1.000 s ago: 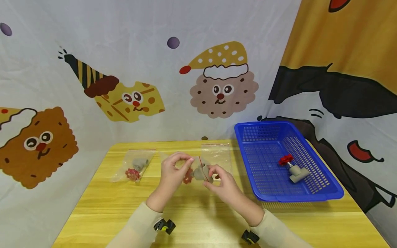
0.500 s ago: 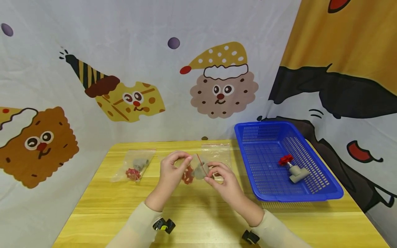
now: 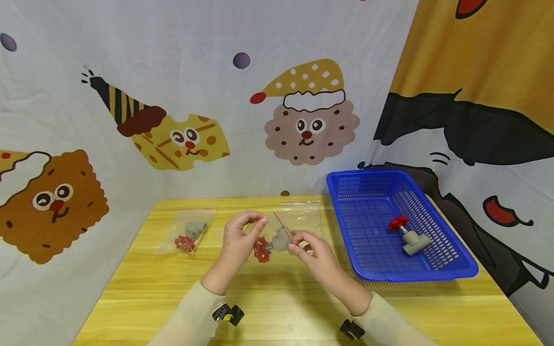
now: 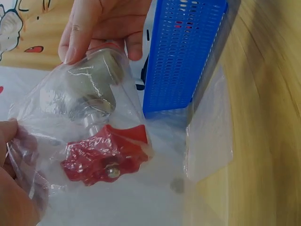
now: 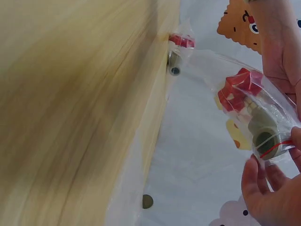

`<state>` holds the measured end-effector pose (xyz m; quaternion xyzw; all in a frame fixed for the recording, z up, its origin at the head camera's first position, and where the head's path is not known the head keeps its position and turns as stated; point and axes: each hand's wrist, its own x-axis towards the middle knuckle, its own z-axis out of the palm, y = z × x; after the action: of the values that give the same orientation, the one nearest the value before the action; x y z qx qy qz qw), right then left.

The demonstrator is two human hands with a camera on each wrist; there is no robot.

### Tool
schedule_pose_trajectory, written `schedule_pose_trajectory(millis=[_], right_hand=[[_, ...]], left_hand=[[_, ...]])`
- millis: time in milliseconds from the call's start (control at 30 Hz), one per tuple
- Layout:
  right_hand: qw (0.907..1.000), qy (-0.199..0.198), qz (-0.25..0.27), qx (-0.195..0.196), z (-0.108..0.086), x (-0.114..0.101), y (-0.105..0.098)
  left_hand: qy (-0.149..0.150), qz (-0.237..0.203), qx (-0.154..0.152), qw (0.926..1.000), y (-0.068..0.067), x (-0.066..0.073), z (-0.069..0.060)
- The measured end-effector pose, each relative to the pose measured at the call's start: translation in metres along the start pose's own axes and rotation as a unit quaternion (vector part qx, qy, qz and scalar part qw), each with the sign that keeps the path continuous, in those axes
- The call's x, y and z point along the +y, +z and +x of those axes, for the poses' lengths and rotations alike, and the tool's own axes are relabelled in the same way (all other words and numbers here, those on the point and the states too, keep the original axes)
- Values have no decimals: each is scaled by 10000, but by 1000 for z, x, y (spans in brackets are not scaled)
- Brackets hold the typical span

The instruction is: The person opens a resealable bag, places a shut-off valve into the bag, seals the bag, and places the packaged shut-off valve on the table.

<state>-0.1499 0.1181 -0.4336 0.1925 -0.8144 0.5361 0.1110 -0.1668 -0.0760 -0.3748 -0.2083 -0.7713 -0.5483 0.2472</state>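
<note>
A clear bag with a red seal line hangs between both hands, holding a grey valve (image 3: 279,241) with a red handwheel (image 3: 261,249). The left hand (image 3: 240,244) pinches one side of the bag between thumb and fingers. At the red seal edge, the right hand (image 3: 317,253) pinches the other side. In the left wrist view the valve body (image 4: 96,80) lies near the right hand's fingers (image 4: 101,28), with the handwheel (image 4: 106,155) below it. The right wrist view shows the valve's round opening (image 5: 266,140) beside the red seal, inside the plastic.
A blue basket (image 3: 363,240) at the right holds a grey valve with a red handwheel (image 3: 416,242). At the left, another bagged valve (image 3: 195,228) lies on the table (image 3: 173,298). A flat clear bag (image 3: 308,214) lies behind the hands. A printed cloth hangs behind.
The right hand has shifted slightly, its fingers now closer together on the seal edge. The valve in the bag has tilted a little, and its handwheel shows more clearly. The left hand has barely moved.
</note>
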Motion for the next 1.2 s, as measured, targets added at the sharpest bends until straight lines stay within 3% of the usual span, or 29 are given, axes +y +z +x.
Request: schedule_pose_trajectory(millis=[167,333,533,733,800,1033,1200], right_hand=[[9953,-531,-749,316,0,-1,-3],[9873,-814,-1239,564,1,-2,-5],[9849,-1029,-1079,878,4,-1,-6],[9881,-800,-977,884,6,-4,-7],[9886,-766,-979,848,6,-4,-7],[9911,-733,-744,822,7,-1,-5],[9914,-758,-705,797,6,0,-5]], left_hand=[[-265,-10,-101,9996,-2,2,-1],[-320,-79,-137,9994,-1,-1,-2],[-340,-201,-173,9991,0,-6,-3],[-767,-435,-151,9960,0,-10,-3],[-785,-434,-128,9959,0,-12,-3],[-870,-622,23,9943,5,-44,-5],[-790,-841,69,9933,6,-48,-6]])
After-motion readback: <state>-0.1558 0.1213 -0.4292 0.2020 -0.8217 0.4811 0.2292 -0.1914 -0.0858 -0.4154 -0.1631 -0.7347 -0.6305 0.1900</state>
